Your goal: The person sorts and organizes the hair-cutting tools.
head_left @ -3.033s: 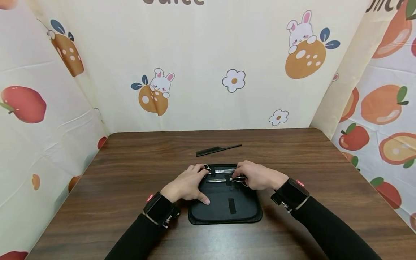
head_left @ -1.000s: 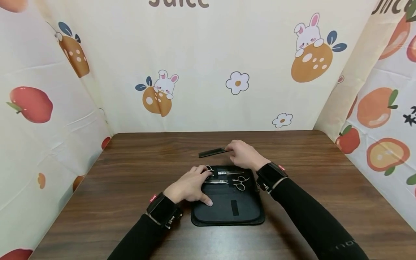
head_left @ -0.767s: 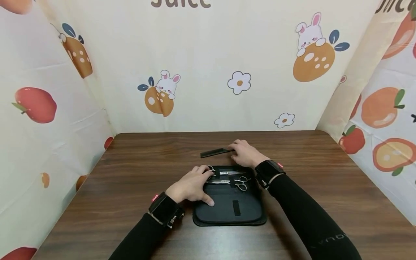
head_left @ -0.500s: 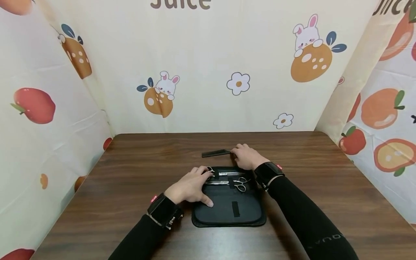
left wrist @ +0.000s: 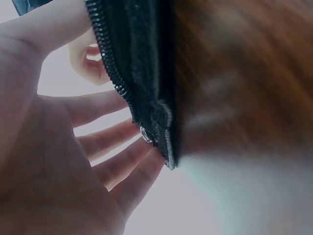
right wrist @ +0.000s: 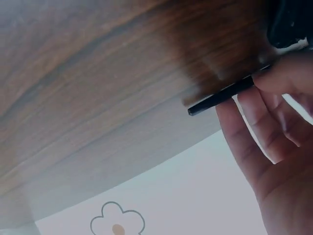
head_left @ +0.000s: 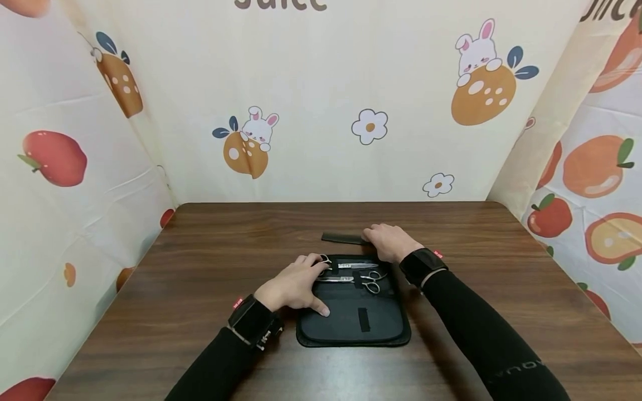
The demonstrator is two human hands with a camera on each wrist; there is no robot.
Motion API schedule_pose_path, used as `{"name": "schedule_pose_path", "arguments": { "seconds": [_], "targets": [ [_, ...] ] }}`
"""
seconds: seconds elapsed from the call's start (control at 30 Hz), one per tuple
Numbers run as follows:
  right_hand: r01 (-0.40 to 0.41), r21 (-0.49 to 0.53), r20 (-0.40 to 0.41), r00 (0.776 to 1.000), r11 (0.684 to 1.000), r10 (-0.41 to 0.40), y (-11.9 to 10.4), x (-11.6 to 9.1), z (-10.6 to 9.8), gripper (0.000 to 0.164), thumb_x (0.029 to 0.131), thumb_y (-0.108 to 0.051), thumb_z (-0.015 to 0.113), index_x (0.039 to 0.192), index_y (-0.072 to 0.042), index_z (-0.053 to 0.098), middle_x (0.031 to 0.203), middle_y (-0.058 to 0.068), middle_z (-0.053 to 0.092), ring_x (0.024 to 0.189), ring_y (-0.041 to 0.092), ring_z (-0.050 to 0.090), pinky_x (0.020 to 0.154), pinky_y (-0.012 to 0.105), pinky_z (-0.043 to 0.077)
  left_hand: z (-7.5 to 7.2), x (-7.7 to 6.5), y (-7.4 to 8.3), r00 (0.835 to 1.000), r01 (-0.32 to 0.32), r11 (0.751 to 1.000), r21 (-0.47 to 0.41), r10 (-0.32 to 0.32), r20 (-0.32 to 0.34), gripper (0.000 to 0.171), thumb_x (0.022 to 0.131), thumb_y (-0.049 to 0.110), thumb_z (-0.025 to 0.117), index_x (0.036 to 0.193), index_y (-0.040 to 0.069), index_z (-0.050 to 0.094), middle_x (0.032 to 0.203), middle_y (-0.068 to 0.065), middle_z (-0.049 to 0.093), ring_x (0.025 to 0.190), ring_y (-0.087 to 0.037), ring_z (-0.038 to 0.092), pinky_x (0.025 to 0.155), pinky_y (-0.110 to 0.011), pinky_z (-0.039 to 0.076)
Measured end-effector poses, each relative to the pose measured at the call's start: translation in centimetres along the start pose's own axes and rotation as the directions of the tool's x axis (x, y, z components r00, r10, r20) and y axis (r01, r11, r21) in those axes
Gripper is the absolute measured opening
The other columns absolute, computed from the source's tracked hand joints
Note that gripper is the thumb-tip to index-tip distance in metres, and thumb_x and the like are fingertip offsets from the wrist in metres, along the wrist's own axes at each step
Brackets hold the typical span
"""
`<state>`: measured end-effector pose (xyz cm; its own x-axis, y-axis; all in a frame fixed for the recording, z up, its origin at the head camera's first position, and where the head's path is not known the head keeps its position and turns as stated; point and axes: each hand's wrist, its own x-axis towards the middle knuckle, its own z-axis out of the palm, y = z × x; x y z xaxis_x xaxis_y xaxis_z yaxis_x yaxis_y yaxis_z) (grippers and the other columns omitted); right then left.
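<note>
My right hand [head_left: 391,241] pinches a black comb [head_left: 343,239] near its right end, just beyond the case. In the right wrist view the comb [right wrist: 215,100] shows edge-on between thumb and fingertips. A black zippered case [head_left: 355,331] lies open on the table. My left hand [head_left: 293,285] rests on its upper left part, thumb on the black inner panel. The left wrist view has its fairly straight fingers [left wrist: 110,139] against the zipper edge. Two silver pairs of scissors lie in the case: the upper scissors [head_left: 357,266], handles partly under my left fingers, and the lower scissors [head_left: 372,287], handles to the right.
The brown wooden table [head_left: 220,239] surrounds the case. A cream printed curtain [head_left: 311,161] stands along the table's back edge, with more fruit-printed cloth at the left and right sides. A black strap [head_left: 363,319] crosses the case's lower panel.
My right hand has left the lower scissors in the case, moved up to the comb and taken hold of it. The comb has shifted right and turned. The left hand stays on the case.
</note>
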<state>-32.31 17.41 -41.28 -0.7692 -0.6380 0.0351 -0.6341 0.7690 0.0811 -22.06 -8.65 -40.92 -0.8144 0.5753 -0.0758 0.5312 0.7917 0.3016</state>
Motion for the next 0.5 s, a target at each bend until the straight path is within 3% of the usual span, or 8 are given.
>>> {"name": "schedule_pose_path", "arguments": {
  "seconds": [0.13,0.27,0.37,0.5],
  "targets": [
    [-0.049,0.052,0.056,0.997,0.997,0.046,-0.05,-0.21,-0.16,0.024,0.081,0.000,0.056,0.102,-0.010,0.057,0.093,0.006,0.053,0.085,0.021,0.050,0.071,0.039,0.046,0.13,-0.01,-0.13,1.000,-0.004,1.000,0.002,0.004,-0.001,0.094,0.062,0.059,0.074,0.136,0.013,0.039,0.138,-0.006,0.032,0.123,-0.023,0.028,0.098,-0.039,0.032],
    [-0.114,0.144,0.079,0.991,0.983,0.104,0.19,-0.48,-0.48,0.014,0.079,-0.005,0.054,0.091,-0.010,0.057,0.089,0.005,0.049,0.077,0.022,0.045,0.064,0.037,0.040,0.11,-0.05,-0.06,1.000,-0.004,1.000,-0.001,0.004,0.006,0.095,0.062,0.059,0.074,0.136,0.013,0.039,0.138,-0.007,0.032,0.123,-0.023,0.028,0.098,-0.039,0.032],
    [-0.137,0.264,0.068,0.990,0.955,0.124,0.50,-0.68,-0.61,0.004,0.078,-0.007,0.054,0.081,-0.010,0.055,0.079,0.004,0.047,0.067,0.020,0.043,0.058,0.035,0.036,0.12,-0.03,-0.02,1.000,0.003,1.000,-0.002,-0.003,0.011,0.095,0.062,0.059,0.074,0.136,0.013,0.039,0.138,-0.007,0.032,0.123,-0.023,0.028,0.098,-0.039,0.032],
    [-0.142,0.415,0.074,0.990,0.899,0.122,0.79,-1.03,-0.76,0.007,0.081,-0.007,0.053,0.085,-0.009,0.059,0.077,0.003,0.053,0.066,0.018,0.047,0.060,0.033,0.040,0.04,0.03,0.04,1.000,0.012,1.000,-0.001,-0.012,0.014,0.095,0.062,0.059,0.075,0.137,0.013,0.038,0.139,-0.007,0.031,0.124,-0.023,0.027,0.098,-0.039,0.032]
  ]
}}
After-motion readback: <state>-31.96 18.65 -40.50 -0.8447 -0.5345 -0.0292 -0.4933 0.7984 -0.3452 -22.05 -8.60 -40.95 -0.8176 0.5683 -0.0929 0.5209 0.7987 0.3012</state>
